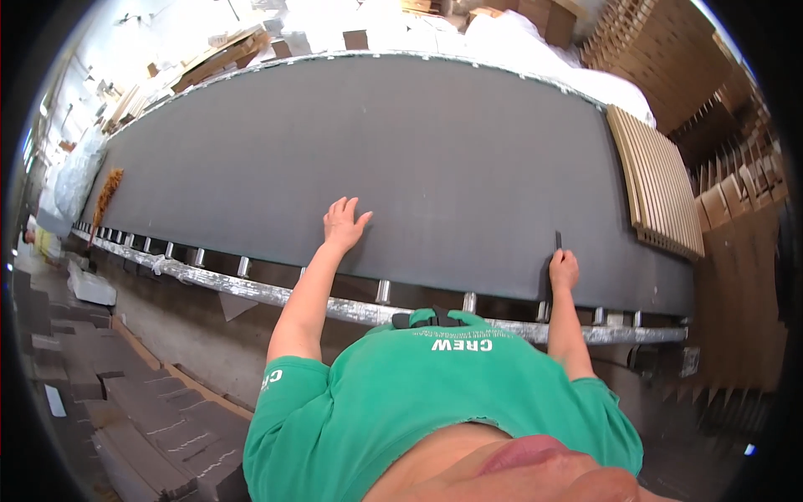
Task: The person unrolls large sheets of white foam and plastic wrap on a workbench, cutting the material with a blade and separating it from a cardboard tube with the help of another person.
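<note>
Before me stretches a long dark grey surface (pixel 468 159), smooth and flat like a conveyor belt. My left hand (pixel 343 224) is open, fingers spread over its near part. Whether the fingertips touch the surface, I cannot tell. Farther right, my right hand (pixel 565 269) is closed around a short, thin dark strip (pixel 558 240), whose end sticks out away from me. The strip's exact kind does not show, and its lower part is hidden in my fist.
A stack of tan slatted boards (pixel 661 180) lies at the right end. An orange-brown bristly brush (pixel 107 194) rests at the left end. A metal rail (pixel 251 289) edges the near side. Flattened cardboard (pixel 150 427) piles up at lower left; brown panels (pixel 669 58) stand far right.
</note>
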Demonstrator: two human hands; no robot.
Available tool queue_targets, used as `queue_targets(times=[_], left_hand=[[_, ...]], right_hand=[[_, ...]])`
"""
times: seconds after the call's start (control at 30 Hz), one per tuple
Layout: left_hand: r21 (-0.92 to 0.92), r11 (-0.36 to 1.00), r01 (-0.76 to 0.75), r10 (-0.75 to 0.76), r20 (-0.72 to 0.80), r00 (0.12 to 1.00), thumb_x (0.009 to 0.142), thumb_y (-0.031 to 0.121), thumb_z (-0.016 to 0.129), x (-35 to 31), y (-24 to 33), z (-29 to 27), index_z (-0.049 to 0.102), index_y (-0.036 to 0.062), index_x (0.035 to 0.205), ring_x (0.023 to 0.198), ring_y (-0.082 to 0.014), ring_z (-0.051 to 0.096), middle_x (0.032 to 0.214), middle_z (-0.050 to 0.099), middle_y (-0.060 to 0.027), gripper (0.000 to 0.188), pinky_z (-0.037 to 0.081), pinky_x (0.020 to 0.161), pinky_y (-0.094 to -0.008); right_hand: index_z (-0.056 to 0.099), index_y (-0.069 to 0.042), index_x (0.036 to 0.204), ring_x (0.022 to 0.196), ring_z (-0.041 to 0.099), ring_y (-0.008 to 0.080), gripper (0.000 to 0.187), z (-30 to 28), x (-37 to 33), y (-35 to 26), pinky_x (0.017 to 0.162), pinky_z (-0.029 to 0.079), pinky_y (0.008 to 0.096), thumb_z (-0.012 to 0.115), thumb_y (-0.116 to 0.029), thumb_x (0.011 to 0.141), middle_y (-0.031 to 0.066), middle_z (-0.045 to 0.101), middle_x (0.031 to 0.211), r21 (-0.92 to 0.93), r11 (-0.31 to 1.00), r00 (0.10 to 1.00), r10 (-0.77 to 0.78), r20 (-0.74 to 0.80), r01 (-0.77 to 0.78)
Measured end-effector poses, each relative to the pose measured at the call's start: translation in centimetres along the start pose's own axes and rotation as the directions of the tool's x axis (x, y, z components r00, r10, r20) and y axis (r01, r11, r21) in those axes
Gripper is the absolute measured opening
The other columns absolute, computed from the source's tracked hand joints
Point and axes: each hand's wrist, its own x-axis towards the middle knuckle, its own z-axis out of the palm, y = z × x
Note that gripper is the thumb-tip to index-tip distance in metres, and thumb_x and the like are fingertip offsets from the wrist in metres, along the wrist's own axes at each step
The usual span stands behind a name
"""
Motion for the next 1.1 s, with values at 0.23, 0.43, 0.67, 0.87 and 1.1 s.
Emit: queue_targets(times=[0.23, 0.43, 0.67, 0.87, 1.1], left_hand=[[0.211, 0.977, 0.004, 0.058, -0.288, 0.956, 0.088, 0.044, 0.053, -1.6, -2.6, 3.0, 0.053, 0.007, 0.122, 0.127, -0.0326, 0.037, 0.133, 0.046, -0.0172, 0.05, 0.028, 0.104, -0.0479], [0.264, 0.963, 0.055, 0.01, -0.239, 0.971, 0.089, 0.046, 0.051, -1.7, -2.3, 2.7, 0.053, 0.0096, 0.124, 0.13, -0.0295, 0.035, 0.136, 0.043, -0.0147, 0.05, 0.028, 0.105, -0.0442], [0.166, 0.985, 0.046, -0.004, -0.245, 0.97, 0.087, 0.043, 0.057, -1.6, -1.3, 2.0, 0.053, 0.0081, 0.124, 0.13, -0.0298, 0.035, 0.135, 0.044, -0.0145, 0.051, 0.027, 0.106, -0.0448], [0.163, 0.985, 0.062, -0.02, -0.249, 0.968, 0.087, 0.042, 0.057, -2.3, -1.6, 1.8, 0.053, 0.0078, 0.123, 0.129, -0.0305, 0.036, 0.134, 0.045, -0.0149, 0.05, 0.028, 0.106, -0.0454], [0.186, 0.982, 0.02, 0.031, -0.268, 0.963, 0.087, 0.04, 0.058, -1.4, -1.5, 2.0, 0.054, 0.0071, 0.121, 0.126, -0.0318, 0.039, 0.131, 0.047, -0.0159, 0.047, 0.031, 0.104, -0.046]], right_hand=[[0.056, -0.008, 0.083, 0.083, 0.059, 0.0372, 0.033, 1.0, -1.0, -1.2, 0.068, 0.046, 0.05, 0.046, -0.039, 0.09, 0.0136, 0.062, 0.088, -0.064, 0.996, 0.996, 0.066, -0.062, -0.07], [0.054, -0.01, 0.089, 0.082, 0.059, 0.0383, 0.033, 2.3, -0.2, 0.3, 0.067, 0.046, 0.0497, 0.041, -0.041, 0.094, 0.013, 0.063, 0.091, -0.024, 0.994, 0.993, 0.1, -0.068, -0.102], [0.053, -0.011, 0.095, 0.084, 0.059, 0.0381, 0.033, 0.7, -0.2, -0.6, 0.067, 0.046, 0.0496, 0.04, -0.041, 0.095, 0.013, 0.063, 0.093, -0.059, 0.99, 0.991, 0.127, -0.038, -0.129], [0.053, -0.012, 0.096, 0.084, 0.059, 0.0382, 0.032, 0.5, -0.8, -1.2, 0.067, 0.046, 0.0498, 0.041, -0.042, 0.095, 0.012, 0.063, 0.093, -0.064, 0.988, 0.989, 0.14, -0.046, -0.143], [0.053, -0.013, 0.096, 0.083, 0.059, 0.0383, 0.031, 1.3, -0.3, -1.1, 0.066, 0.046, 0.05, 0.041, -0.041, 0.094, 0.0115, 0.064, 0.091, -0.057, 0.99, 0.99, 0.126, -0.062, -0.129]])
